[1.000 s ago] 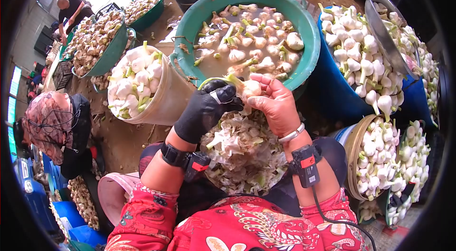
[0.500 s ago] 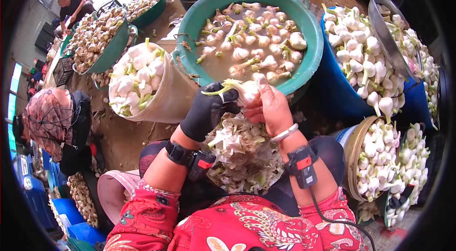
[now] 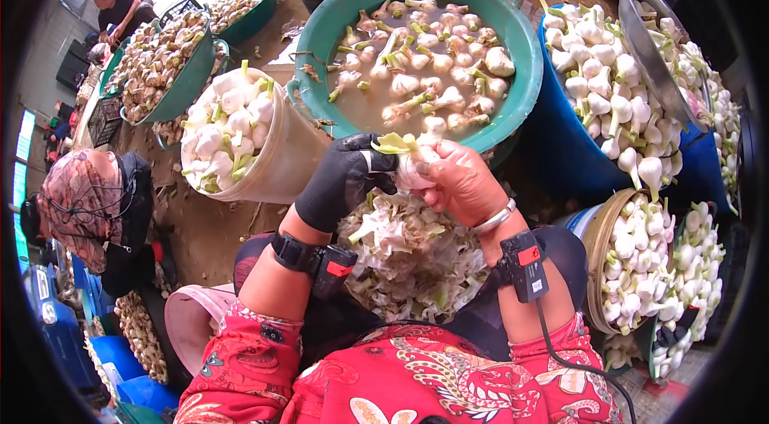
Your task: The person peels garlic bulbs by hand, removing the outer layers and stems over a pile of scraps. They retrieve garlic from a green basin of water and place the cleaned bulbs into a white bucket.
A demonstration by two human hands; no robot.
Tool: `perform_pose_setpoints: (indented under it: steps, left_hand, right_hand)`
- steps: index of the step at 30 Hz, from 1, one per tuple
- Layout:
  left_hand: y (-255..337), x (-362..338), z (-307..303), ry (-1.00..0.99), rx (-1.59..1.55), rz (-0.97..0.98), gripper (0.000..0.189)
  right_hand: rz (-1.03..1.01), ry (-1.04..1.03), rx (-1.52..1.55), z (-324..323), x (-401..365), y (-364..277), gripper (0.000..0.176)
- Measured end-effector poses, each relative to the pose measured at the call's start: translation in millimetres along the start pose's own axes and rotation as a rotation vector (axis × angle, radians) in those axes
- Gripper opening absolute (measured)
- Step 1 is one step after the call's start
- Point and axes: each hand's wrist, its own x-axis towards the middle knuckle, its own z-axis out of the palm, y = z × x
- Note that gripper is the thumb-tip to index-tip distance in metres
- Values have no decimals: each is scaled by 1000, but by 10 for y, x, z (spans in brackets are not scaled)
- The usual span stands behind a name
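A garlic bulb [image 3: 411, 172] with a short green stem is held between my two hands, above the lap. My left hand [image 3: 340, 179], in a black glove, grips it near the stem side. Bare, with a bracelet at the wrist, my right hand [image 3: 470, 186] has thumb and fingers closed round the other side of the bulb. Beneath both hands lies a heap of papery garlic skins [image 3: 416, 264]. Just beyond them stands a green tub [image 3: 525, 95] of murky water, with many garlic bulbs [image 3: 404, 86] floating in it.
Left of the tub stands a white bucket [image 3: 280, 155] of peeled garlic. To the right are a blue barrel [image 3: 553, 131] and a tan bucket [image 3: 594, 244], both full of clean bulbs. A metal bowl [image 3: 653, 55] leans there. Unpeeled garlic [image 3: 164, 55] and people are at left.
Both hands have turned a little and the bulb has rotated between them. The long stem that pointed left now looks shorter and points up-left. The right fingers are curled further round the bulb.
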Motion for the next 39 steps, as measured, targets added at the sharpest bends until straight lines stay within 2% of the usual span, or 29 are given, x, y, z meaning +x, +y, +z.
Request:
perform_pose_setpoints:
  steps: [1,3,7,10,12,17,19,20,21,23,24,25,27,28,29,31,32,33,35,36,37,39]
  left_hand:
    - [-9,-27,14,0,-1,0,12]
    - [200,-20,58,135,-402,-377,12]
    - [206,-18,38,132,-374,-423,13]
    - [281,4,115,230,-512,-378,18]
    - [404,45,133,265,-418,-332,24]
    - [274,-9,-43,161,-648,-453,27]
    - [277,-16,-69,88,342,177,29]
    - [163,-10,-105,106,365,184,31]
    - [75,-24,-103,206,240,-14,28]
    - [-29,-11,-198,294,40,-91,25]
    - [175,20,-223,186,-389,-263,26]
    - [26,-54,-205,165,-605,-526,32]
    - [-15,-108,58,31,-204,-650,38]
    - [27,-108,129,54,-316,-604,45]
    - [150,-59,133,47,-316,-607,45]
    - [376,31,96,123,-868,-553,47]
    - [319,27,83,70,-603,-393,48]
    - [295,14,93,72,-602,-392,48]
    - [288,-4,145,69,-762,-311,47]
    - [283,-2,138,69,-763,-312,47]
    - [278,14,125,113,-796,-387,47]
    - [268,51,121,195,-860,-540,46]
  right_hand:
    - [0,1,-1,0,-5,-12,25]
    - [21,-102,0,15,-15,-45,17]
    - [-1,-154,-27,10,5,-64,15]
    - [-46,-201,-82,12,38,-63,18]
    - [4,-89,-170,96,3,-92,18]
    - [-84,-92,-167,69,53,-4,24]
    - [-114,-30,-96,117,14,-52,31]
    - [-118,-149,-31,45,25,-69,39]
    - [-121,-150,-31,59,8,-102,39]
    - [-119,-99,65,92,-70,-185,54]
    - [-124,-95,66,84,-82,-180,54]
    - [-150,-58,34,73,-77,-164,51]
    - [-204,13,-30,32,-36,-112,49]
    - [-253,10,-90,-35,-19,-52,48]
    - [-253,17,-86,-36,-25,-37,48]
    - [-281,22,-97,20,-14,-10,48]
    - [-278,62,-147,95,-38,-30,44]
    - [-278,61,-148,96,-24,-36,44]
    - [-352,55,-450,87,-1,-42,38]
    - [-358,99,-359,89,26,-8,32]
    - [-358,101,-360,72,43,0,32]
    - [-348,245,-232,38,61,-4,32]
